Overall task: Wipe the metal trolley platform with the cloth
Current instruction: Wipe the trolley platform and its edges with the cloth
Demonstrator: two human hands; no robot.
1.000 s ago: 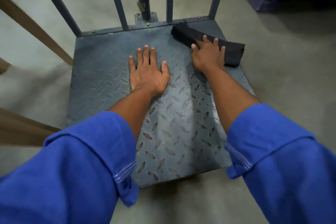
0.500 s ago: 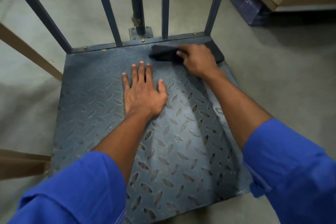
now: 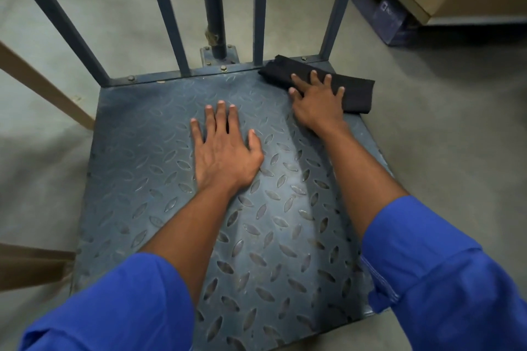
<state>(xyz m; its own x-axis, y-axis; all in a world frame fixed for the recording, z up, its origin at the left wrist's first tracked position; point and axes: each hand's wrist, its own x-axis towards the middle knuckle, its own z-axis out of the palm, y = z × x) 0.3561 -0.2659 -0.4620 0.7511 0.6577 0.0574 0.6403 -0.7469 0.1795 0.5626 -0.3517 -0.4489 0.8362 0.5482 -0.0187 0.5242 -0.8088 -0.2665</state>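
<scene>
Straight, spread fingers [image 3: 313,80] of the right hand [image 3: 316,107] press the folded black cloth [image 3: 356,91] flat at the far right corner of the grey-blue diamond-plate metal trolley platform [image 3: 137,179], probably to give wiping pressure. The left hand [image 3: 225,151], fingers flat and holding nothing, rests mid-platform, likely as a brace. White lettering on the purple crate [image 3: 391,12] is too blurred to read.

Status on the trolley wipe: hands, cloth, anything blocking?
Left hand flat on the platform, fingers straight. Right hand pressing the folded black cloth at the far right corner, beside the upright bars. In the way: only the left hand.
</scene>
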